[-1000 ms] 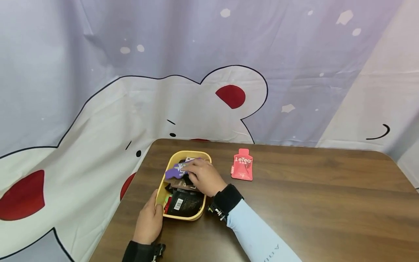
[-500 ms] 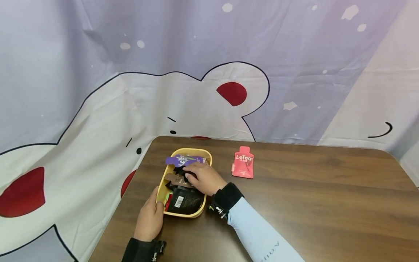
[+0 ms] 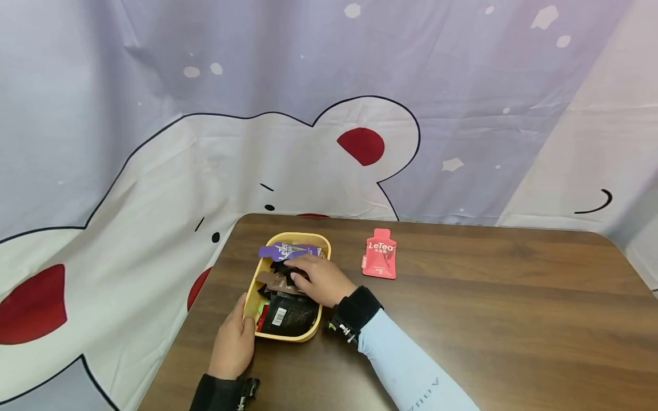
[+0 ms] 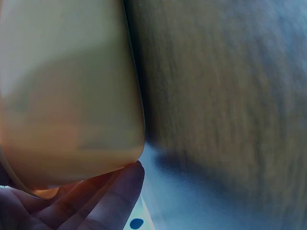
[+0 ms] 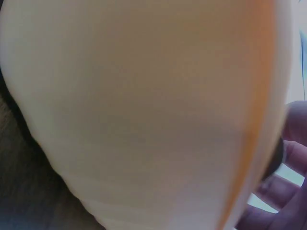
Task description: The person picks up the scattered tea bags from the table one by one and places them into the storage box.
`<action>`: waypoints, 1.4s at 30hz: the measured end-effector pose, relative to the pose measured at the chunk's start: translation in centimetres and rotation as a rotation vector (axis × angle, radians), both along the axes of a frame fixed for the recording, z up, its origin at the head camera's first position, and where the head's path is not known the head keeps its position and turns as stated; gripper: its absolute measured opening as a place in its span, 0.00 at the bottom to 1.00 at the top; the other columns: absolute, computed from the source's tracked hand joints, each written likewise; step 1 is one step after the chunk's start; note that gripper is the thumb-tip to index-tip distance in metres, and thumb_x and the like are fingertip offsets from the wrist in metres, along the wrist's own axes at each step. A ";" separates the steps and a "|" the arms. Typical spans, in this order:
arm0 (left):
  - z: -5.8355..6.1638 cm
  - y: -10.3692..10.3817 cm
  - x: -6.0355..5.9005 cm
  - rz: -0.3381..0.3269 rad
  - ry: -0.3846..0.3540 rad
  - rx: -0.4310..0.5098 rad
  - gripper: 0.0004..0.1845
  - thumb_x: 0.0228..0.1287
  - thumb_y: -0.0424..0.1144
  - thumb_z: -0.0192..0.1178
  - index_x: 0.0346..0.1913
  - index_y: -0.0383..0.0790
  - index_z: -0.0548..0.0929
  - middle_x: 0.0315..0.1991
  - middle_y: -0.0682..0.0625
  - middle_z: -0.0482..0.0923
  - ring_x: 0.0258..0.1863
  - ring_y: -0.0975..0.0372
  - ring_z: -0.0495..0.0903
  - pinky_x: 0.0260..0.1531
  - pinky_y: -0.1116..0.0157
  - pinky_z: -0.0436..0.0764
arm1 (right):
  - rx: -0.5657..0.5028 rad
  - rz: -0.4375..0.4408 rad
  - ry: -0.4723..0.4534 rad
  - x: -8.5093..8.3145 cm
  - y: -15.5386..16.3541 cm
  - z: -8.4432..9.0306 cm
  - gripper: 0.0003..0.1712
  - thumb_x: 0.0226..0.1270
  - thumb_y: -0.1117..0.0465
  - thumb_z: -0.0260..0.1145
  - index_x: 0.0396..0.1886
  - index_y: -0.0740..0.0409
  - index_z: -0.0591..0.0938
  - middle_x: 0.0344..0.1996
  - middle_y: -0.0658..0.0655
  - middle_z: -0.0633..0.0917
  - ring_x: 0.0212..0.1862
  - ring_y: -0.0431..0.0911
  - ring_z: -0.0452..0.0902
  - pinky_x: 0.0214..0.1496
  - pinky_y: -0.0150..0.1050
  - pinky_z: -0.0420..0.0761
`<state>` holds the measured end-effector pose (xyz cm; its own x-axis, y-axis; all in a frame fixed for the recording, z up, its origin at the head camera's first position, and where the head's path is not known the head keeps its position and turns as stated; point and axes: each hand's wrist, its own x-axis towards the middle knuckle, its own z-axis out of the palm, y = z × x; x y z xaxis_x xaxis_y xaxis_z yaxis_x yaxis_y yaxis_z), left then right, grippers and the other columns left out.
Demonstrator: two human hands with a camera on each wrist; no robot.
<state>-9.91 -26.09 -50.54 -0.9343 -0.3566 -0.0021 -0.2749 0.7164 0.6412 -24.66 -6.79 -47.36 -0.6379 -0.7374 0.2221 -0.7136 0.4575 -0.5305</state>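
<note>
A yellow plastic basket (image 3: pixel 252 305) stands at the left of the table, filled with small packets. My left hand (image 3: pixel 233 345) grips its near left side, thumb by the rim; in the left wrist view its fingers (image 4: pixel 117 196) lie against the basket's wall. My right hand (image 3: pixel 324 279) reaches in over the right rim, index finger and thumb at a black packet (image 3: pixel 281 267). In the right wrist view the basket's wall (image 5: pixel 144 115) covers most of the picture. Around that hand lie a purple LeTea pouch (image 3: pixel 293 251), a brown packet (image 3: pixel 276 281) and a larger black packet (image 3: pixel 293 315).
A pink LeTea pouch (image 3: pixel 380 255) lies flat on the wooden table (image 3: pixel 488 308), right of the basket. Behind the table hangs a patterned curtain (image 3: pixel 452 85). The table's left edge runs close to the basket and left hand.
The purple pouch, under my right fingers a second ago, now lies across the basket's far end, let go. My right fingers have shifted to the black packet. The left hand keeps its grip.
</note>
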 end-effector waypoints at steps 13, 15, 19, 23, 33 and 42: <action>-0.1 -0.1 0.0 0.005 -0.017 0.008 0.30 0.77 0.34 0.41 0.79 0.32 0.56 0.66 0.28 0.72 0.49 0.47 0.80 0.49 0.45 0.82 | -0.082 -0.122 -0.017 -0.8 2.4 0.7 0.32 0.75 0.51 0.61 0.75 0.50 0.69 0.71 0.56 0.72 0.72 0.52 0.69 0.76 0.54 0.68; -0.1 0.0 0.0 0.012 -0.022 0.010 0.30 0.77 0.35 0.41 0.79 0.33 0.55 0.67 0.28 0.71 0.52 0.46 0.80 0.52 0.42 0.81 | -0.083 -0.149 -0.017 -1.1 2.9 0.6 0.32 0.75 0.51 0.61 0.76 0.50 0.69 0.72 0.57 0.71 0.73 0.53 0.68 0.77 0.55 0.66; -0.2 0.0 -0.1 0.021 -0.033 0.016 0.31 0.77 0.36 0.40 0.79 0.33 0.55 0.68 0.28 0.70 0.56 0.43 0.79 0.56 0.40 0.79 | -0.071 -0.190 -0.008 -1.6 3.9 0.4 0.34 0.74 0.50 0.62 0.77 0.50 0.68 0.73 0.58 0.70 0.75 0.54 0.65 0.78 0.57 0.63; -0.3 0.0 -0.1 0.018 -0.037 0.020 0.31 0.77 0.36 0.39 0.79 0.33 0.54 0.69 0.28 0.70 0.58 0.42 0.79 0.57 0.39 0.79 | -0.049 -0.215 0.005 -2.2 5.1 0.2 0.35 0.73 0.50 0.63 0.77 0.50 0.67 0.74 0.59 0.69 0.76 0.56 0.64 0.78 0.57 0.63; 0.1 0.1 -0.1 0.020 -0.054 0.022 0.31 0.77 0.36 0.39 0.80 0.33 0.53 0.69 0.27 0.68 0.60 0.40 0.78 0.58 0.38 0.78 | -0.007 -0.278 0.018 -3.5 8.7 -1.0 0.39 0.70 0.49 0.66 0.77 0.52 0.67 0.74 0.62 0.69 0.75 0.59 0.65 0.77 0.59 0.65; 0.1 0.2 -0.2 0.032 -0.101 0.033 0.31 0.77 0.36 0.38 0.80 0.34 0.51 0.70 0.26 0.66 0.64 0.37 0.74 0.61 0.36 0.75 | 0.001 -0.322 0.031 -4.3 11.8 -2.0 0.39 0.68 0.49 0.67 0.76 0.56 0.69 0.73 0.64 0.70 0.74 0.60 0.65 0.77 0.63 0.61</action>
